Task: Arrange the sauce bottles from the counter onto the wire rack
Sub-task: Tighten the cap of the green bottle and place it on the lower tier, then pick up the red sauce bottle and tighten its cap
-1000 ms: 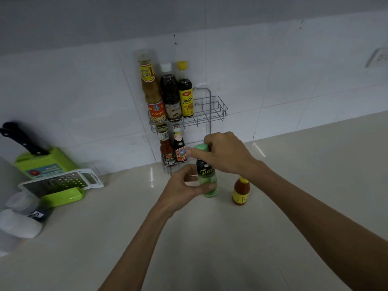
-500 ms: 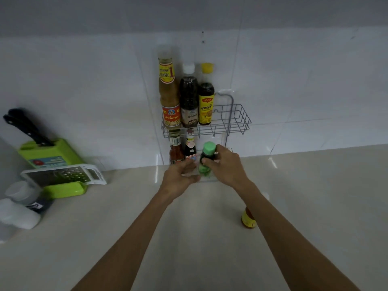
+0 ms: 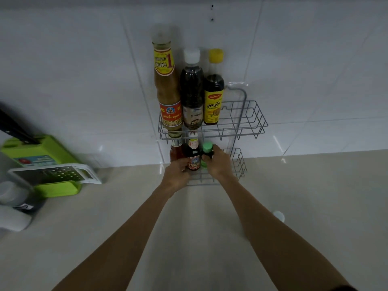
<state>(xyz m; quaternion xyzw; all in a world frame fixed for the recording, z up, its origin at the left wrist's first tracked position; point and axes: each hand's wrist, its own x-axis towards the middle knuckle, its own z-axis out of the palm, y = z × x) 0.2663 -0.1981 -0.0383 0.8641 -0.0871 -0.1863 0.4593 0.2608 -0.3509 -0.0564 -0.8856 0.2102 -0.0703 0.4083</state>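
A grey two-tier wire rack [image 3: 255, 122] hangs on the tiled wall. Its upper tier holds a tall tan sauce bottle [image 3: 168, 91], a dark white-capped bottle [image 3: 191, 91] and a yellow-capped bottle [image 3: 213, 101]. In the lower tier stand a red sauce bottle [image 3: 175, 152] and a dark red-labelled bottle [image 3: 193, 159]. My right hand [image 3: 219, 165] grips a green-capped bottle [image 3: 207, 147] inside the lower tier, right of those two. My left hand [image 3: 176, 175] rests its fingers against the red-labelled bottle; a grip is not discernible. Behind my right forearm, a white cap [image 3: 278, 216] shows on the counter.
At the left stand a green knife block [image 3: 37, 152] with a black-handled knife [image 3: 12, 127], a white grater [image 3: 54, 173] on a green base, and white containers [image 3: 12, 206]. The right part of both rack tiers holds no bottles. The beige counter stretches toward me.
Both hands carried the green-capped bottle from the counter up and forward into the rack's lower tier. The view has moved closer to the rack, and my forearm now hides the orange bottle.
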